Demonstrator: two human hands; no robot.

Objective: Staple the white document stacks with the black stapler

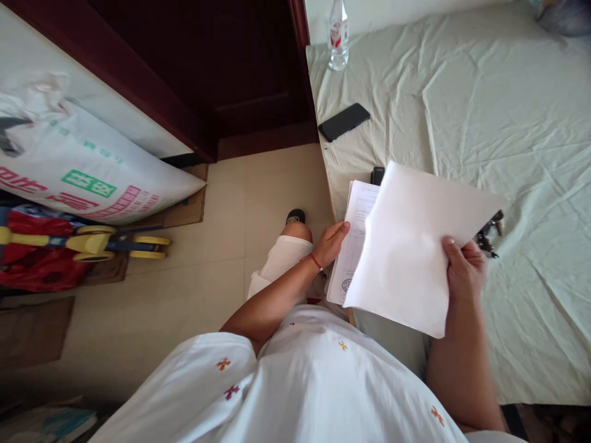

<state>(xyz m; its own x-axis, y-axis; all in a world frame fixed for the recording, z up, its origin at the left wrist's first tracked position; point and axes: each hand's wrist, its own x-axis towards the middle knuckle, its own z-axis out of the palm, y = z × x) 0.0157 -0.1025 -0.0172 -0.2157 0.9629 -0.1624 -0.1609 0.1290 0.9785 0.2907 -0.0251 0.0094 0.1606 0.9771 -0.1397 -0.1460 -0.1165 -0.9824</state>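
My left hand grips the left edge of a stack of printed papers; a round stamp or seal shows near the stack's lower corner. In my right hand is a blank white sheet of paper, pinched at its right edge with the thumb on top. This sheet overlaps most of the printed stack and hides what lies under it. Both papers are above the near left part of the cloth-covered table.
On the table lie a black phone, a small dark object and a bunch of keys, partly hidden by paper. A clear bottle stands at the back. Leftward are a large white sack and a yellow-wheeled scooter.
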